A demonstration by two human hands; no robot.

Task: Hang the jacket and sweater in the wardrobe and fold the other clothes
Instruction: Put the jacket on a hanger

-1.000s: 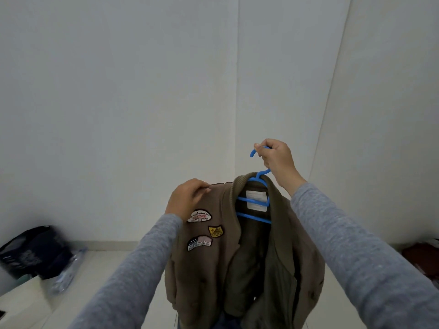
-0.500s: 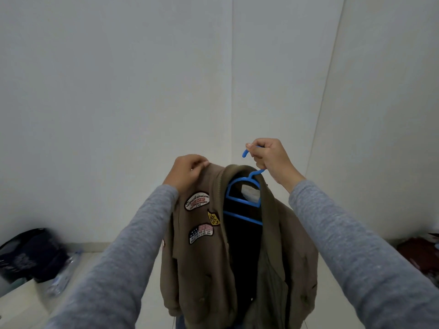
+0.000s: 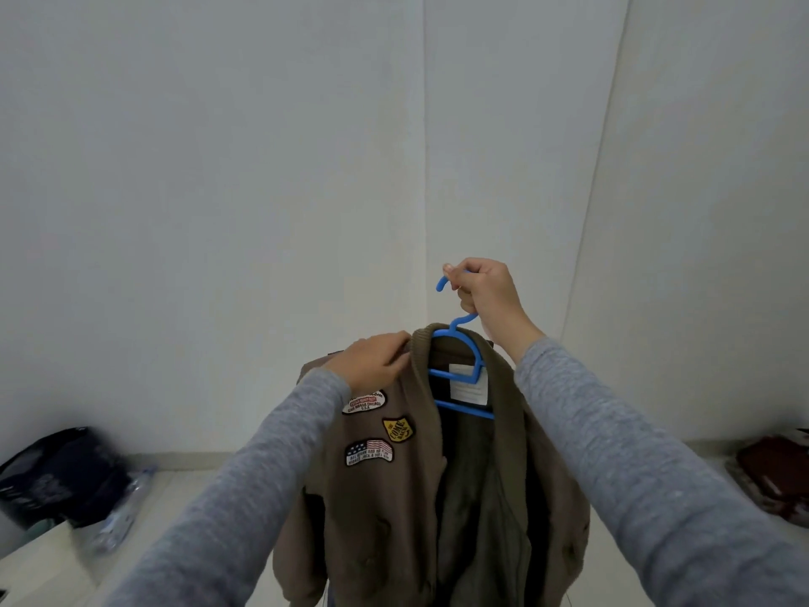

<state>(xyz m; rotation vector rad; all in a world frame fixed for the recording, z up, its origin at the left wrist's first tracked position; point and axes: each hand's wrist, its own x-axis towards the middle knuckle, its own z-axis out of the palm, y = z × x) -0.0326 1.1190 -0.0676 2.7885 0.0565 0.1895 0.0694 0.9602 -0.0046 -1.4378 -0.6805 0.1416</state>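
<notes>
The brown fabric jacket with sewn patches (image 3: 385, 497) hangs in the air before a white wall corner (image 3: 423, 168), its long axis straight down, draped on a blue plastic hanger (image 3: 455, 375). The right hand (image 3: 486, 295) is nearer the hook. Its fingers curl round the hook's top and pinch it, and the open tip points left, away from the palm — that side, I judge, must lead when it is hung. The left hand (image 3: 372, 361) lies on the jacket's shoulder beside the collar — whether it pinches cloth is unclear.

Brown patched jacket (image 3: 394, 497) hangs open-fronted on a blue hanger (image 3: 459, 370), held aloft.
</notes>
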